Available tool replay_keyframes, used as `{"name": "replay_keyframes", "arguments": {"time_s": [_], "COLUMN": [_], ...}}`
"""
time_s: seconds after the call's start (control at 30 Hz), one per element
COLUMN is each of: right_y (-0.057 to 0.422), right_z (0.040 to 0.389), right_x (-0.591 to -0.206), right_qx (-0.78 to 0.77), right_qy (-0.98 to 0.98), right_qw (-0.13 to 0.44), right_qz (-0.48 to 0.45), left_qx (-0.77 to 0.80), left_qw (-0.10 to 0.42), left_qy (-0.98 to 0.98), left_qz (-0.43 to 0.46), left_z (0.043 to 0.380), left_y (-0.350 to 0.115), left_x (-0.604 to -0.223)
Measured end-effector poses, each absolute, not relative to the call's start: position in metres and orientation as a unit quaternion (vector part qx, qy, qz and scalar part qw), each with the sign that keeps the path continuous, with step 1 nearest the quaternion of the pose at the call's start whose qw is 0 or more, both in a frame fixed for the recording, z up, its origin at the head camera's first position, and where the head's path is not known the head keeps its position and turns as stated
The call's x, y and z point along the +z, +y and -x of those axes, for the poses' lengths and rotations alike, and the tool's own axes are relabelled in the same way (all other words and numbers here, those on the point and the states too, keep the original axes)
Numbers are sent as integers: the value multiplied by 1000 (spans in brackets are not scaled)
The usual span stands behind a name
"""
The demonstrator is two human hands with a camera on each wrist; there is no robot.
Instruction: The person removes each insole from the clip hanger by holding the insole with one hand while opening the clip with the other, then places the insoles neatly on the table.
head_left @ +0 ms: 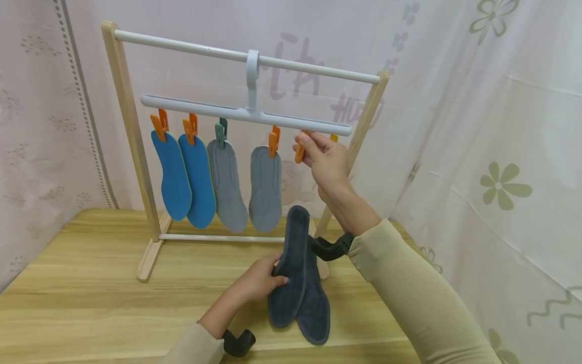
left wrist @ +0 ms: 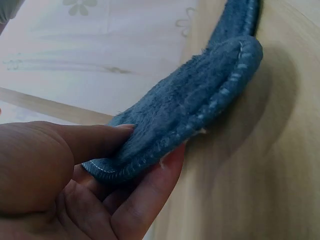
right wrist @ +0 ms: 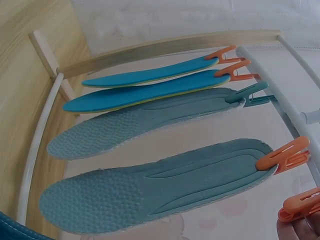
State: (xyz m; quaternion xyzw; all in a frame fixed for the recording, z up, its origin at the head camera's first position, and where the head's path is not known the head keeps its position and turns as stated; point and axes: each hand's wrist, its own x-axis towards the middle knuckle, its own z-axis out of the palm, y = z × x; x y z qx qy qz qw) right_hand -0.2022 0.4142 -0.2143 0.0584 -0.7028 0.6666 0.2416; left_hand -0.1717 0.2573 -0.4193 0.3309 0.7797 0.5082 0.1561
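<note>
Dark insoles (head_left: 297, 273) are pinched between left hand (head_left: 259, 280) thumb and fingers (left wrist: 145, 200); an orange clip (head_left: 300, 149) is pinched by right hand (head_left: 325, 162), clip mostly hidden.

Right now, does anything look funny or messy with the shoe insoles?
Nothing looks broken or spilled. Four insoles hang neatly from clips: two blue insoles and two grey insoles. The only odd bit: the dark insoles are not hung; the left hand holds them while the right hand pinches an orange clip.

dark blue insoles (head_left: 297, 273) | stacked pair (fuzzy), tilted over table | orange clip (head_left: 299, 151) hanging
</note>
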Motion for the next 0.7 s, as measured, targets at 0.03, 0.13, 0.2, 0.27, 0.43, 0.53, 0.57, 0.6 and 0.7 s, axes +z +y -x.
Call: {"name": "replay_keyframes", "arguments": {"time_s": [0.03, 0.13, 0.2, 0.27, 0.43, 0.53, 0.57, 0.6, 0.7], "right_y": [414, 415, 415, 415, 416, 415, 415, 415, 415], "right_z": [202, 203, 203, 203, 203, 202, 202, 202, 202], "right_x": [-214, -215, -215, -215, -215, -215, -214, -214, -215], "right_qx": [666, 668, 669, 673, 681, 685, 684, 685, 684], "right_qy": [-703, -701, -700, -698, -691, -687, -687, -686, -687], "right_qw": [242, 241, 240, 239, 238, 238, 239, 239, 241], "right_qz": [-59, -61, -60, -59, -53, -52, -51, -51, -48], "left_qx": [508, 506, 509, 510, 518, 523, 525, 527, 533], "left_qw": [158, 165, 171, 175, 187, 194, 196, 198, 202], "left_qy": [780, 782, 781, 782, 779, 775, 774, 773, 769], "left_qz": [-329, -325, -319, -313, -300, -296, -295, -293, -290], "left_z": [173, 175, 177, 178, 182, 185, 185, 186, 187], "left_y": [257, 256, 256, 255, 255, 255, 254, 254, 253], "left_x": [-421, -425, -428, -431, -438, -442, -444, -445, -447]}}
